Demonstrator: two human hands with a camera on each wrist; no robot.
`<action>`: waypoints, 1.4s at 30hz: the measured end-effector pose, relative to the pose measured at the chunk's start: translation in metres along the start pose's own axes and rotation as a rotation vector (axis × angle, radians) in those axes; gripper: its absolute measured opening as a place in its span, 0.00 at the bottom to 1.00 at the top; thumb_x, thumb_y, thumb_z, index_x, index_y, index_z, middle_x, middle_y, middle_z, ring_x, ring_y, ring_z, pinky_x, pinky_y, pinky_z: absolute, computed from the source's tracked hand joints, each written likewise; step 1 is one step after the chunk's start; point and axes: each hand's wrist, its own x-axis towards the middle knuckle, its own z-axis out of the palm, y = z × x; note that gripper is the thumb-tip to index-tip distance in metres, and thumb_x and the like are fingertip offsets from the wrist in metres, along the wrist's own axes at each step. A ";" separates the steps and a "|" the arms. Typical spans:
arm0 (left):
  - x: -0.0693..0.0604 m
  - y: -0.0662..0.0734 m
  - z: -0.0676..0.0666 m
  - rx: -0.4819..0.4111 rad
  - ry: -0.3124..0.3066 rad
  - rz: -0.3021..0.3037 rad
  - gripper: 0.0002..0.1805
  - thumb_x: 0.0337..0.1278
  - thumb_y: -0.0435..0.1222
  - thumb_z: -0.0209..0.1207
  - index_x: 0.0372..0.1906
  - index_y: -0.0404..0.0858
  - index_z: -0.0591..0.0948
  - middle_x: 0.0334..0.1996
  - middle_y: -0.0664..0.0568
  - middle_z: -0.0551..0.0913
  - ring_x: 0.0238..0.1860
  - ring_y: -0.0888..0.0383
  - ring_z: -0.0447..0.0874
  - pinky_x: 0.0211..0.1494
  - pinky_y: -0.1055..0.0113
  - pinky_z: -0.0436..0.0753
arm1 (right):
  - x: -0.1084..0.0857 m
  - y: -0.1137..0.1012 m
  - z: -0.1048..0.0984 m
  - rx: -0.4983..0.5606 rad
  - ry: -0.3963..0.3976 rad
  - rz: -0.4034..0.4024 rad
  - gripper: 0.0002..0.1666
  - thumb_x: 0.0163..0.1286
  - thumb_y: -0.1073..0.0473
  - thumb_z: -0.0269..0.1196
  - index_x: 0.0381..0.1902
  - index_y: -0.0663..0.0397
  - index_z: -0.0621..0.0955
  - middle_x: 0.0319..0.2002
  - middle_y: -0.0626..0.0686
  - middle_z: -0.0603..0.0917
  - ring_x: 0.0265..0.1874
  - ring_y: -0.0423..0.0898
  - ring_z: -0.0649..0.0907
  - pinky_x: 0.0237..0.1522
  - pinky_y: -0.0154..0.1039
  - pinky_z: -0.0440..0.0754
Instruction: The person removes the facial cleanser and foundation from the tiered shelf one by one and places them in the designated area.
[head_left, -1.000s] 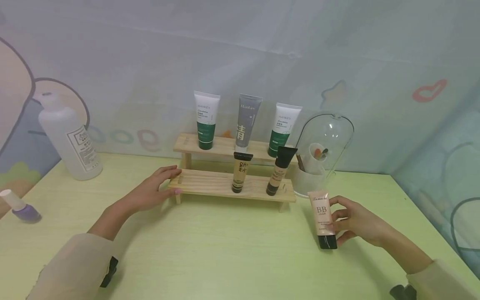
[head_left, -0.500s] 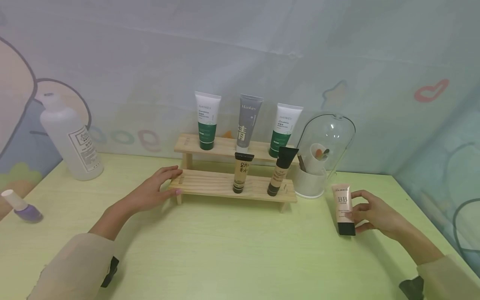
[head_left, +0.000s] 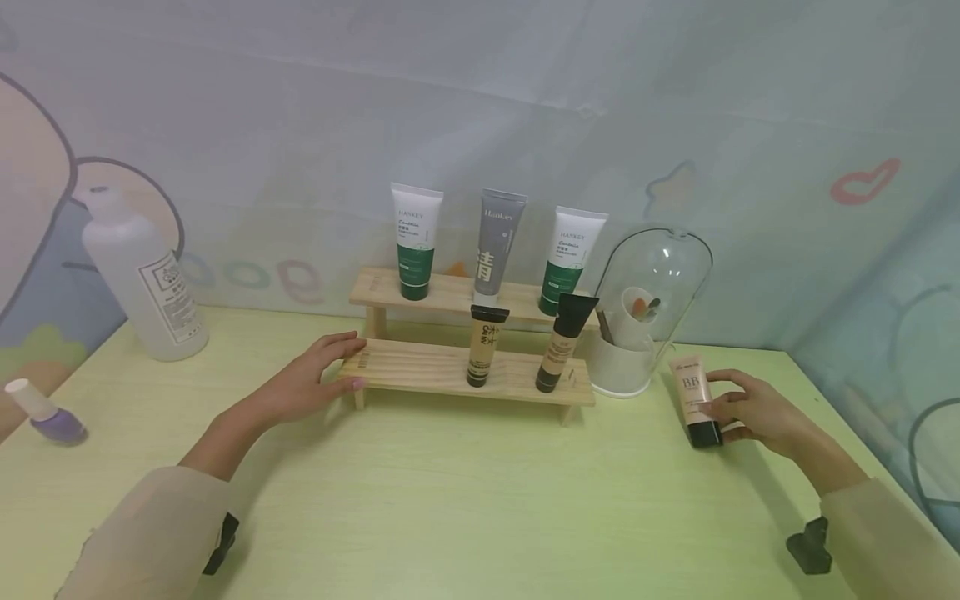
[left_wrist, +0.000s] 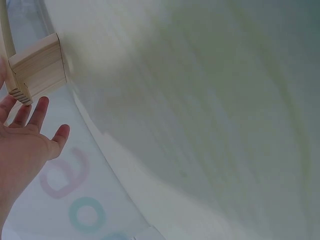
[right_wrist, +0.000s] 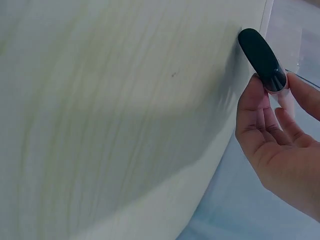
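On the right of the table, my right hand (head_left: 765,414) pinches a BB cream tube (head_left: 690,387) by its side, tilted, black cap (right_wrist: 261,57) down. Whether the cap touches the table I cannot tell. At the left end of a two-tier wooden display stand (head_left: 405,358), my left hand (head_left: 303,383) holds the lower board with thumb in front and fingers behind; its other fingers (left_wrist: 39,115) spread loosely. Two small tubes, one gold (head_left: 482,350) and one beige (head_left: 557,354), stand on the lower tier. White-green tubes (head_left: 416,258) (head_left: 566,271) flank a grey tube (head_left: 495,250) on the upper tier.
Right of the stand, a clear dome (head_left: 675,267) covers a white holder (head_left: 622,362). A large white bottle (head_left: 150,283) stands at the back left, with purple nail polish (head_left: 58,423) in front of it. A printed cloth (head_left: 300,167) hangs behind the table (head_left: 480,500).
My right hand has carried the BB cream tube right and farther back, past the dome, and tilted it. The left hand stays at the display stand.
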 end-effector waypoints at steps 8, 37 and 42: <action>0.000 0.000 0.000 -0.002 0.005 -0.001 0.34 0.62 0.42 0.54 0.65 0.27 0.59 0.65 0.33 0.52 0.64 0.34 0.52 0.59 0.38 0.55 | 0.011 0.005 0.000 0.001 0.036 0.038 0.40 0.67 0.59 0.57 0.67 0.67 0.50 0.38 0.51 0.77 0.34 0.45 0.76 0.36 0.43 0.77; -0.001 0.002 0.000 -0.006 0.007 -0.001 0.34 0.62 0.42 0.54 0.65 0.27 0.59 0.66 0.33 0.52 0.64 0.34 0.52 0.59 0.38 0.55 | 0.019 0.011 0.002 0.101 0.076 0.029 0.35 0.68 0.64 0.55 0.65 0.73 0.52 0.47 0.61 0.72 0.34 0.42 0.78 0.36 0.41 0.80; -0.001 0.002 0.000 -0.008 0.006 0.002 0.34 0.62 0.42 0.54 0.65 0.27 0.59 0.66 0.33 0.52 0.64 0.34 0.52 0.59 0.38 0.55 | 0.018 0.012 0.001 0.109 0.068 0.024 0.33 0.67 0.68 0.53 0.64 0.75 0.52 0.48 0.64 0.69 0.34 0.41 0.78 0.36 0.41 0.79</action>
